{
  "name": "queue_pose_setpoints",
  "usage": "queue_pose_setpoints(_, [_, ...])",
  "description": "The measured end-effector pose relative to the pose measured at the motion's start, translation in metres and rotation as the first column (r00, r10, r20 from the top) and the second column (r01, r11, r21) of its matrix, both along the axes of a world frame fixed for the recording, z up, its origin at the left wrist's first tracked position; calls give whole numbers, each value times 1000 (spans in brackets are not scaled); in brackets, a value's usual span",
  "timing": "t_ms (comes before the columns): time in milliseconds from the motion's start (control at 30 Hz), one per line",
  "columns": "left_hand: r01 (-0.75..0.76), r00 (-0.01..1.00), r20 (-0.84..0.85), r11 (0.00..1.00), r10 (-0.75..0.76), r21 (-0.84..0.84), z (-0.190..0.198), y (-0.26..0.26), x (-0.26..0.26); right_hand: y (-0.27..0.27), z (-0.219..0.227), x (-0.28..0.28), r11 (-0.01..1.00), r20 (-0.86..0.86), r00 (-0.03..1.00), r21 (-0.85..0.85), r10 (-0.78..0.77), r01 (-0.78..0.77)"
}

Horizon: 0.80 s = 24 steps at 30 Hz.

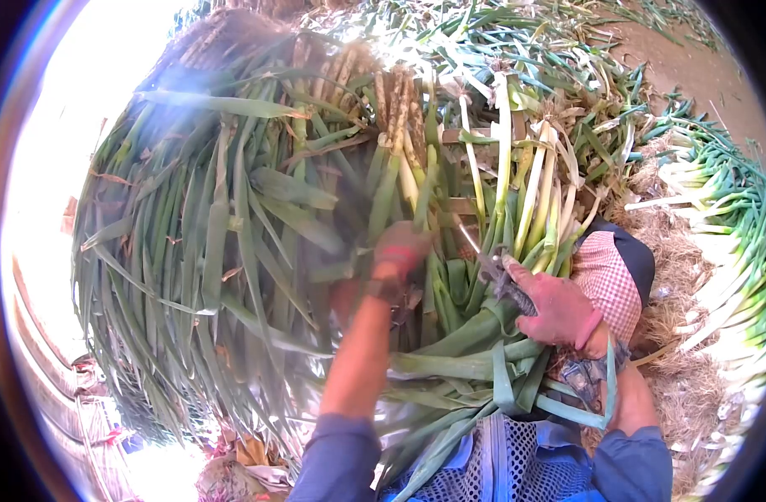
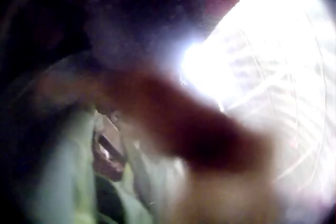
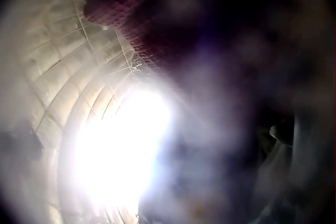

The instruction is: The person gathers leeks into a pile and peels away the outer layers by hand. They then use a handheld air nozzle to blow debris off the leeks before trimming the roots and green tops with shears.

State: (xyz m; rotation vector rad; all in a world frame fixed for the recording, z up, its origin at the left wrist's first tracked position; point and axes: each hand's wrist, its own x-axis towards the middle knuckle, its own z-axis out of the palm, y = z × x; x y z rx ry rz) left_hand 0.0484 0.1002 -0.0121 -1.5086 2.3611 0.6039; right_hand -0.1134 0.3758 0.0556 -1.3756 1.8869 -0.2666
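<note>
In the head view the left hand [image 1: 401,246], in a reddish glove, lies against long green leek leaves [image 1: 383,201]; its fingers are blurred and partly hidden, so their grip is unclear. To its right, the right hand [image 1: 557,308], in a pink glove with grey fingertips, points left with thumb and fingers apart, against the leaves below several pale leek stalks [image 1: 533,201]. Broad leaves [image 1: 450,364] lie under and between the forearms. Both wrist views are dark, blurred and glare-filled; pale green leaves [image 2: 79,171] show in the left one.
A large heap of leaves [image 1: 224,209] fills the left side. More leeks [image 1: 709,201] lie along the right over dry roots [image 1: 676,368]. Pink checked cloth with a dark edge [image 1: 607,280] is beside the right hand. A blue mesh vest [image 1: 517,460] is at the bottom.
</note>
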Motion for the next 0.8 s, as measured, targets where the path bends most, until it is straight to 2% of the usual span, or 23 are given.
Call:
queue_pose_setpoints(67, [95, 970, -228, 995, -89, 17, -28, -32, 7, 3, -7, -3, 1000, -6, 1000, -15, -13, 13])
queue_pose_setpoints(133, [215, 826, -453, 929, -337, -300, -55, -124, -4, 7, -10, -1, 1000, 0, 1000, -8, -4, 4])
queue_pose_setpoints(167, [51, 732, -681, 998, -5, 47, 62, -96, -24, 5, -10, -2, 1000, -11, 1000, 2, -16, 16])
queue_pose_setpoints(200, [-123, 421, -822, 922, 383, 367, 126, -82, -50, 3, -8, -4, 999, -26, 999, 6, -32, 33])
queue_pose_setpoints(233, [79, 158, -898, 902, 409, 425, 150, -97, -66, 2, -5, -3, 998, 2, 998, -26, -55, 55])
queue_pose_setpoints(267, [287, -109, -883, 865, 457, 412, 165, -109, -76, 0, -6, -4, 998, 0, 998, -28, -57, 57])
queue_pose_setpoints(300, [288, -108, -883, 864, 457, 412, 163, -105, -77, -2, -10, -5, 995, 27, 997, -64, -77, 79])
queue_pose_setpoints(367, [174, -101, -882, 881, 460, 440, 159, -82, -76, -5, -10, -4, 990, 60, 994, -99, -96, 102])
queue_pose_setpoints(400, [138, 154, -988, 990, -11, 11, 91, -99, -59, -8, -6, -3, 992, 53, 996, -99, -74, 79])
queue_pose_setpoints(433, [217, 386, -796, 884, -467, -413, 24, -116, -42, -11, -4, -2, 994, 46, 998, -99, -52, 56])
queue_pose_setpoints(467, [-15, 748, -654, 988, 113, 153, 33, -68, -32, -15, -6, -2, 993, 49, 997, -101, -53, 57])
queue_pose_setpoints(500, [-31, 870, -492, 1000, 28, 2, 6, -35, -17, -17, -8, -1, 996, 53, 998, -81, -34, 39])
queue_pose_setpoints(533, [-42, 931, -364, 999, 26, -35, -7, -7, -2, -21, -9, 0, 998, 55, 998, -59, -13, 16])
queue_pose_setpoints(567, [-48, 972, -231, 996, 30, -72, -15, 10, 4, -29, -7, 0, 999, 8, 1000, -44, -4, 4])
queue_pose_setpoints(600, [-54, 972, -233, 996, 36, -71, -20, 13, 1, -35, -9, -1, 999, 6, 1000, -43, 2, -2])
queue_pose_setpoints(667, [-63, 961, -267, 997, 74, 49, -29, 12, -1, -47, -18, 0, 994, 25, 998, -98, 51, -48])
queue_pose_setpoints(733, [-8, 957, -288, 998, 25, 58, -28, 9, -3, -59, -14, 2, 994, -4, 998, -94, 61, -62])
queue_pose_setpoints(800, [-40, 983, -178, 996, 53, 74, -23, 16, -6, -68, -19, -3, 994, -29, 997, -88, 68, -70])
